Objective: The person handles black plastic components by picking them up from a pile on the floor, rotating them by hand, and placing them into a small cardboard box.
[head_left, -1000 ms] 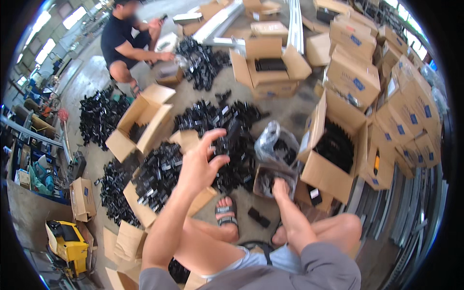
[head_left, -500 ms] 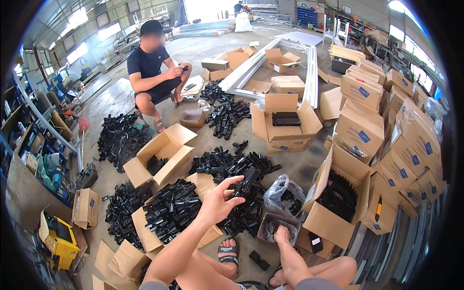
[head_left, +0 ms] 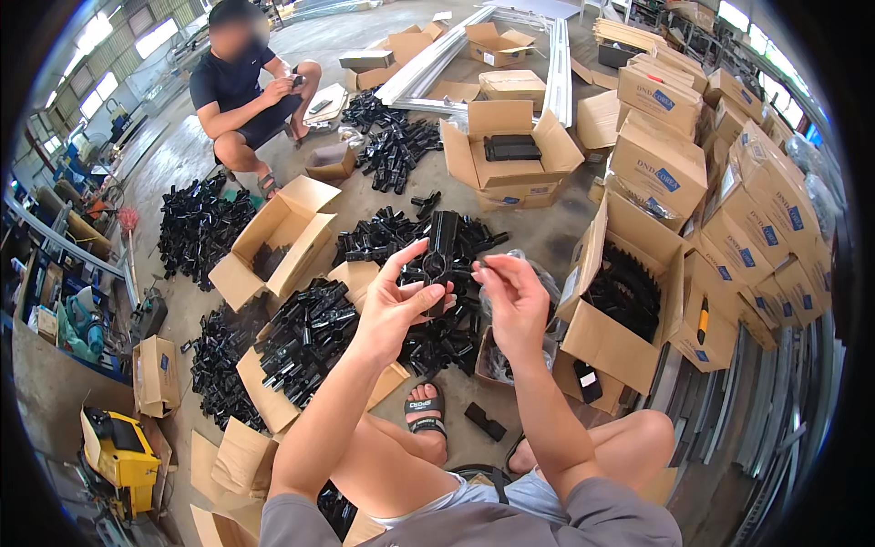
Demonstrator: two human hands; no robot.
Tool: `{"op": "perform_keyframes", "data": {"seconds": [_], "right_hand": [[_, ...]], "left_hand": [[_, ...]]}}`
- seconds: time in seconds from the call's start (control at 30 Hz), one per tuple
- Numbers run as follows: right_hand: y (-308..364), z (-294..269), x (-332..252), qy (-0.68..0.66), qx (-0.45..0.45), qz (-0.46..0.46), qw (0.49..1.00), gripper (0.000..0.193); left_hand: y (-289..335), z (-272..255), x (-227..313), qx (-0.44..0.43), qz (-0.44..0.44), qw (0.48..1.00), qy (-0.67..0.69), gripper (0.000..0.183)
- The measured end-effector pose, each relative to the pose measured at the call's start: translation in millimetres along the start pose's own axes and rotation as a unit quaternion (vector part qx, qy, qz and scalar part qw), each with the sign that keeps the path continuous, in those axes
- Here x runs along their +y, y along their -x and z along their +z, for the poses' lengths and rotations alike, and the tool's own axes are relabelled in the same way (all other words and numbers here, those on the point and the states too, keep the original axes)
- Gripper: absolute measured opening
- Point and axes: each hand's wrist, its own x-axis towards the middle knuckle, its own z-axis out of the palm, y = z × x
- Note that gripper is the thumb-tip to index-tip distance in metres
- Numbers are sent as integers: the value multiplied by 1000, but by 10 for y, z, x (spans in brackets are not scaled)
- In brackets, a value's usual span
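Note:
My left hand (head_left: 387, 314) is closed around a black tubular plastic fitting (head_left: 444, 235), held upright in front of me with a round opening toward me. Just right of it, my right hand (head_left: 518, 305) pinches a small dark piece between thumb and fingertips; its exact kind is too small to make out. The two hands are apart. Below my right hand stands a small carton (head_left: 481, 363) lined with clear plastic, partly hidden by that wrist. Behind the held fitting lies a heap of similar black fittings (head_left: 374, 239).
More black fittings pile up at left (head_left: 208, 228). An open carton of black ridged parts (head_left: 624, 296) stands at right, beside stacked cartons (head_left: 761, 196). Another person (head_left: 246, 100) squats at far left, holding a small part. A yellow toolbox (head_left: 126, 460) sits at lower left.
My right hand has risen from the small carton to beside the fitting, now pinching a small piece. My left hand has brought the fitting closer to it. The view has tipped downward.

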Motion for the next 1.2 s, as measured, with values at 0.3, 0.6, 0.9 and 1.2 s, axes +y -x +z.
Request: {"op": "perform_keyframes", "data": {"seconds": [0.3,0.6,0.9,1.2], "right_hand": [[-38,189,-62,41,7,-68,997,16],[-26,217,-90,86,20,-85,992,15],[-39,252,-132,160,1,-100,982,20],[-39,198,-76,186,-18,-165,968,23]], "left_hand": [[196,159,29,-19,18,1000,13,70],[229,150,29,-29,51,998,12,70],[167,126,-59,-38,92,995,-21,70],[151,146,-33,-30,95,994,-34,70]]}}
